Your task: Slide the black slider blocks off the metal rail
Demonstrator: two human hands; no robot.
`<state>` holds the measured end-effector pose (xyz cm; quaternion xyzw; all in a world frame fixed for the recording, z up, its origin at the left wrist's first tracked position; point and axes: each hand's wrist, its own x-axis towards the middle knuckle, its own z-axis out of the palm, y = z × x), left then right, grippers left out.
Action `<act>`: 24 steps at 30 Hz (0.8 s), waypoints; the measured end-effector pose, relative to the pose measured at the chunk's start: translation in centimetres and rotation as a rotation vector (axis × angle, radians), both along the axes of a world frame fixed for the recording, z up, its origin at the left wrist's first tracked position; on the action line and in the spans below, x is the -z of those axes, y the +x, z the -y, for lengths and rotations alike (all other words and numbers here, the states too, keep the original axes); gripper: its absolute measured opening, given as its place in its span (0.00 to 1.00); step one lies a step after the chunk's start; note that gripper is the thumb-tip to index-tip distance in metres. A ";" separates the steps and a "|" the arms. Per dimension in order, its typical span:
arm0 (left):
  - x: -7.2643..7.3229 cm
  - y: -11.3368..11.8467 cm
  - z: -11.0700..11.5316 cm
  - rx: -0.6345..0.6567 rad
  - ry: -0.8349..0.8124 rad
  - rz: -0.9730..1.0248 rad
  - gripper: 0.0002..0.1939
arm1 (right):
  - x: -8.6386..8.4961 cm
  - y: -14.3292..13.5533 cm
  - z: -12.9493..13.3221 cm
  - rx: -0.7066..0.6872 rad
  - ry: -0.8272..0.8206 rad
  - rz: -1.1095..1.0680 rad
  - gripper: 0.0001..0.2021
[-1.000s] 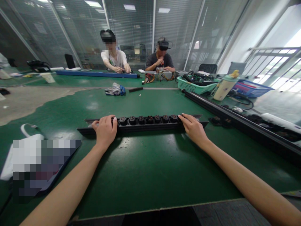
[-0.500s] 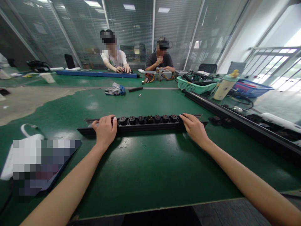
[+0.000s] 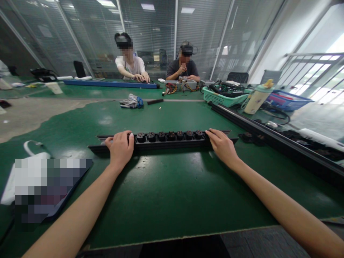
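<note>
Gripping the strip toward 9 o'clock, the left hand faced the right hand, touching toward 3, its grip unclear. At 12 on the table, seven sockets sat in place; whether fixed, I couldn't tell.

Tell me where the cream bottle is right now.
In the head view, the cream bottle stands at the right on the far side, between the green basket and the blue basket.

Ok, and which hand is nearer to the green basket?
Right. The right hand is at the right part of the black channel, with the green basket beyond; the left hand is at its left part, farther off.
</note>
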<state>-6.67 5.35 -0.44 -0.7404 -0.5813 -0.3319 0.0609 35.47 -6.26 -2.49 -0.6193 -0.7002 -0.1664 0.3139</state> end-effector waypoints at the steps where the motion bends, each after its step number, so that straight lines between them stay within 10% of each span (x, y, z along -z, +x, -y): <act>1: 0.0 0.0 0.0 -0.004 -0.003 -0.003 0.24 | 0.0 0.0 0.0 0.003 0.005 0.004 0.22; 24: 0.1 0.0 -0.1 -0.007 -0.001 -0.010 0.25 | -0.2 -0.1 0.1 0.038 0.009 0.021 0.21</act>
